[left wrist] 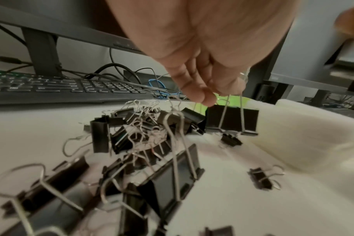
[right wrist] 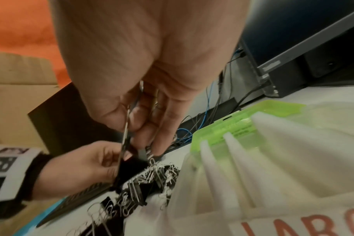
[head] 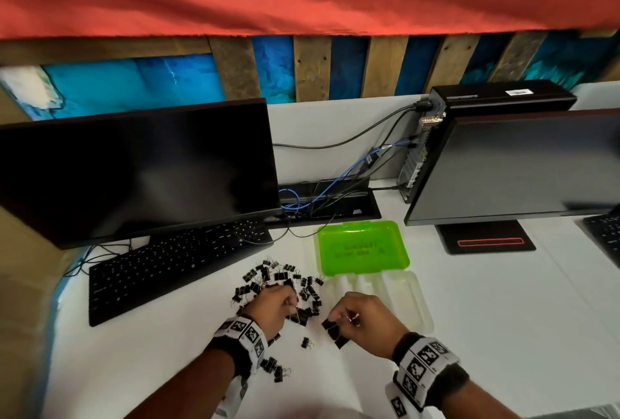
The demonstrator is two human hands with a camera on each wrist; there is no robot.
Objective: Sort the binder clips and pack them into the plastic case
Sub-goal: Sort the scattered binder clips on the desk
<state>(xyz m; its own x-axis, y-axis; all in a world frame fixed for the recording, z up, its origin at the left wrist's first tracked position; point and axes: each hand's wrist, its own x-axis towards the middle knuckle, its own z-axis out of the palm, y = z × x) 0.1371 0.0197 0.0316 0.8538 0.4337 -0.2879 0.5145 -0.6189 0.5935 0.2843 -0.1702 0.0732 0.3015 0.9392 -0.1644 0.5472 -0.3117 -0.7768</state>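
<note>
A heap of black binder clips of mixed sizes lies on the white desk, left of the plastic case. The case lies flat and unfolded, with its green lid at the back and its clear ribbed base in front. My left hand hovers over the heap and pinches the wire handles of a large clip, which hangs from my fingertips. My right hand, just left of the clear base, grips the wire handles of a few large clips that dangle below it.
A black keyboard and a dark monitor stand to the left. A second monitor is at the back right. Cables run into a desk slot behind the case. A few stray clips lie near my left wrist.
</note>
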